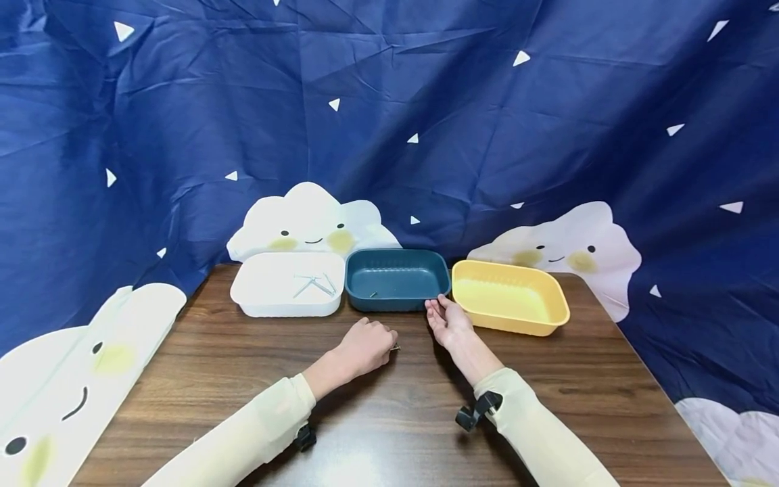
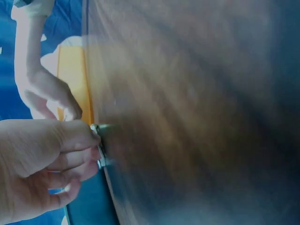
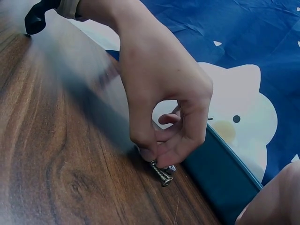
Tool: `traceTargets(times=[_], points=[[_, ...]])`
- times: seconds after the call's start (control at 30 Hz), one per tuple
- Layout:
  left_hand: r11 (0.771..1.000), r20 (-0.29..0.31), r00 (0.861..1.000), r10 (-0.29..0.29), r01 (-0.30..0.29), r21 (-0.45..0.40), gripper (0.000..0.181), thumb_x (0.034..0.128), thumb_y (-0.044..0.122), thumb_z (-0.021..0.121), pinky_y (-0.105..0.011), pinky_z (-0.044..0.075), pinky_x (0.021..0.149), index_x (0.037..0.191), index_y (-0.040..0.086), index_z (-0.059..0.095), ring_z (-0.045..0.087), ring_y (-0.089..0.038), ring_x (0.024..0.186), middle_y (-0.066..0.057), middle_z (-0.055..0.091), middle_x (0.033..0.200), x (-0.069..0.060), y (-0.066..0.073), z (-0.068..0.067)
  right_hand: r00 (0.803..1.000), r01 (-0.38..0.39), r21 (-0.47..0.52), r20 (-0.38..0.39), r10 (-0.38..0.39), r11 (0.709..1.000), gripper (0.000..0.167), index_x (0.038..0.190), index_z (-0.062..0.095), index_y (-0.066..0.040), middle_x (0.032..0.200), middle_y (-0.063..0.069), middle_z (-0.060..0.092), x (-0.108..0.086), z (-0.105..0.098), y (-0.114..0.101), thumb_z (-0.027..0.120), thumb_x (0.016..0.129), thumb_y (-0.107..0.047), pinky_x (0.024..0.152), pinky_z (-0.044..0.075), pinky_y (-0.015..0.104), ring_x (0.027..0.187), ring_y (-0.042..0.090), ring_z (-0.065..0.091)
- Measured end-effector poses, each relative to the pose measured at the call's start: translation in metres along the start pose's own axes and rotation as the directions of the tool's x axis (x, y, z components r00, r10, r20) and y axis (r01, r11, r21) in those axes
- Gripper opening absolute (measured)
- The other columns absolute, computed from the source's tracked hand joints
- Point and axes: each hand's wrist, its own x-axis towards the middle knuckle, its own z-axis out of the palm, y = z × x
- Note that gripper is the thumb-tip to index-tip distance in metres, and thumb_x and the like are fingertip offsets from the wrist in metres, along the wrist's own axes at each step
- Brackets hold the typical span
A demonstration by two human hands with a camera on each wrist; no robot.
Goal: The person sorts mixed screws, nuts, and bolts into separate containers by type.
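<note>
My left hand [image 1: 368,346] pinches a few small metal screws [image 3: 162,177] between thumb and fingertips, low over the wooden table in front of the teal bin [image 1: 398,306]. Their heads and threads show in the right wrist view; how many there are I cannot tell. One small screw [image 1: 373,295] lies inside the teal bin. My right hand [image 1: 450,323] is at that bin's front right corner, palm turned up and fingers loosely bent, with nothing visible in them. Its fingertips overlap the rim in the head view; whether they press on it is unclear.
A white bin [image 1: 286,310] with several long, thin silvery screws [image 1: 313,284] stands left of the teal one. To the right is a yellow bin [image 1: 508,322], slightly angled. Behind the wooden table [image 1: 389,419] hangs a blue cloth [image 1: 377,135] with cloud prints.
</note>
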Motion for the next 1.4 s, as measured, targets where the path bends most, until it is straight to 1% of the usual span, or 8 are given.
traceTargets(times=[0.13,0.27,0.5,0.67,0.87,1.0,1.23,1.4], points=[[0.996,0.005,1.0,-0.005,0.006,-0.093,0.016,0.0809,0.018,0.078,-0.033,0.044,0.06,0.079,0.022,0.062,0.064,-0.013,0.074,0.01,0.064,0.078,0.002,-0.007,0.0,1.0,0.006,0.022,-0.008,-0.006,1.0,0.014,0.116,0.059,-0.002,0.089,0.007,0.061,-0.001,-0.001,-0.002,0.057,0.104,-0.009,0.07,0.047,0.018,0.077,0.014,0.062],[0.989,-0.014,1.0,0.014,-0.016,-0.147,0.016,0.0789,0.018,0.077,-0.034,0.048,0.063,0.08,0.023,0.062,0.062,-0.011,0.074,0.012,0.062,0.078,0.005,-0.015,-0.003,1.0,0.0,0.07,-0.008,0.0,0.998,0.008,0.107,0.06,-0.001,0.084,0.008,0.059,-0.001,0.0,-0.003,0.062,0.102,-0.007,0.063,0.043,0.019,0.068,0.014,0.059],[0.991,-0.101,0.994,0.032,-0.045,-0.124,0.016,0.0774,0.017,0.075,-0.037,0.049,0.063,0.08,0.022,0.06,0.063,-0.014,0.075,0.01,0.06,0.078,0.021,-0.034,-0.022,1.0,-0.024,0.05,0.012,0.024,0.998,0.012,0.117,0.054,-0.005,0.098,0.007,0.055,0.001,0.001,-0.003,0.053,0.106,-0.009,0.065,0.042,0.016,0.07,0.011,0.056],[0.994,-0.143,0.99,0.021,-0.035,-0.099,0.012,0.0798,0.016,0.074,-0.039,0.051,0.063,0.086,0.02,0.064,0.065,-0.018,0.077,0.007,0.063,0.084,0.035,-0.05,-0.034,0.999,-0.035,0.034,0.019,0.034,0.999,0.015,0.12,0.053,-0.005,0.098,0.007,0.057,0.004,-0.002,-0.001,0.053,0.106,-0.009,0.065,0.043,0.015,0.069,0.01,0.056],[0.995,-0.146,0.989,-0.009,-0.007,-0.103,0.011,0.0846,0.01,0.073,-0.039,0.053,0.064,0.086,0.018,0.065,0.064,-0.018,0.077,0.005,0.064,0.084,0.05,-0.076,-0.046,0.999,-0.031,0.021,0.036,0.03,0.999,0.015,0.12,0.053,-0.004,0.094,0.008,0.06,0.005,-0.004,0.002,0.053,0.106,-0.009,0.063,0.042,0.015,0.067,0.01,0.056],[0.994,-0.13,0.991,-0.038,0.024,-0.108,0.01,0.0872,0.007,0.071,-0.039,0.054,0.064,0.087,0.017,0.066,0.063,-0.019,0.078,0.003,0.065,0.085,0.058,-0.088,-0.05,0.999,-0.023,0.015,0.035,0.022,1.0,0.015,0.12,0.053,-0.004,0.095,0.007,0.06,0.004,-0.004,0.002,0.053,0.106,-0.009,0.064,0.042,0.015,0.067,0.009,0.056],[0.99,-0.086,0.991,-0.105,0.096,-0.102,0.009,0.0884,0.009,0.069,-0.039,0.055,0.068,0.093,0.017,0.068,0.065,-0.02,0.082,0.002,0.065,0.089,0.063,-0.092,-0.053,0.999,-0.014,0.015,0.04,0.014,1.0,0.013,0.117,0.054,-0.004,0.097,0.008,0.06,0.004,-0.005,0.0,0.054,0.105,-0.008,0.063,0.042,0.015,0.067,0.009,0.056],[0.991,-0.095,0.992,-0.081,0.07,-0.11,0.005,0.0898,0.016,0.071,-0.04,0.055,0.068,0.094,0.017,0.068,0.065,-0.02,0.08,0.003,0.065,0.088,0.06,-0.085,-0.057,0.999,-0.014,0.02,0.048,0.013,1.0,0.018,0.123,0.053,-0.003,0.1,0.008,0.059,0.002,-0.005,-0.002,0.053,0.106,-0.009,0.064,0.042,0.015,0.068,0.009,0.055]])
